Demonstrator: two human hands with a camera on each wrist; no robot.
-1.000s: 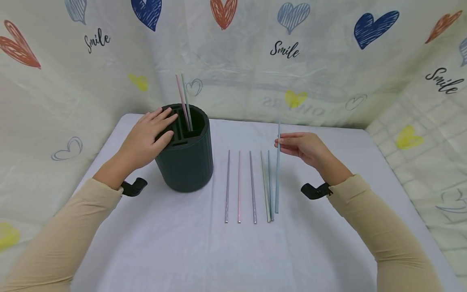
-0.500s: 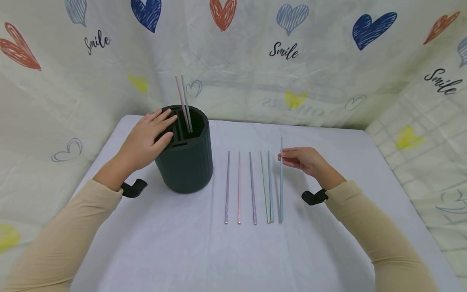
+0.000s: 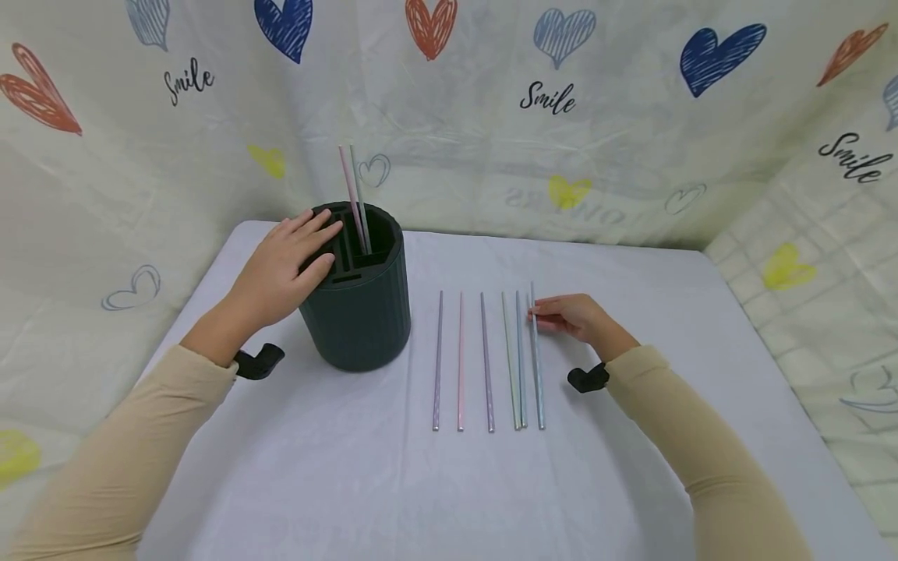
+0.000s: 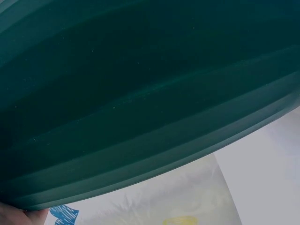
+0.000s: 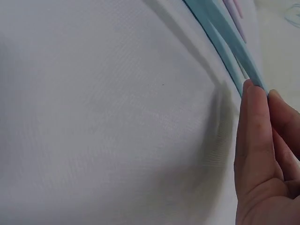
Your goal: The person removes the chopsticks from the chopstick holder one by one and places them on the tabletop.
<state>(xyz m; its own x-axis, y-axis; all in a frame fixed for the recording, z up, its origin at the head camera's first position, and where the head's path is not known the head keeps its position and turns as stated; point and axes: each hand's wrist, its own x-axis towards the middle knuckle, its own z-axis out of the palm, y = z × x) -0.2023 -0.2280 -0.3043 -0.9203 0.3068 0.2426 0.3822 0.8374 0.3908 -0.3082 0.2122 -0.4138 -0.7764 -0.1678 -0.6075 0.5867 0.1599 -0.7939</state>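
Observation:
My left hand (image 3: 277,266) rests with spread fingers on the rim of a dark green ribbed utensil holder (image 3: 365,327); its wall (image 4: 150,93) fills most of the left wrist view. A pink chopstick (image 3: 348,178) and a pale green chopstick (image 3: 358,183) stand in the holder. Between thumb and fingers my right hand (image 3: 574,318) pinches a light blue chopstick (image 3: 538,382) near its far end, low over the cloth. In the right wrist view, fingers (image 5: 258,136) meet the blue chopstick (image 5: 236,42). Just left of it lies another blue chopstick (image 3: 521,366).
Beside that blue one lies a green chopstick (image 3: 512,374). Farther left are a purple chopstick (image 3: 487,366), a pink chopstick (image 3: 460,366) and another purple chopstick (image 3: 438,366), roughly parallel on the white tablecloth (image 3: 435,499). A heart-printed curtain (image 3: 463,132) hangs behind the table.
My right hand has lowered toward the cloth with the blue chopstick, then shifted slightly left toward the lying chopsticks. The left hand and the holder stay in place.

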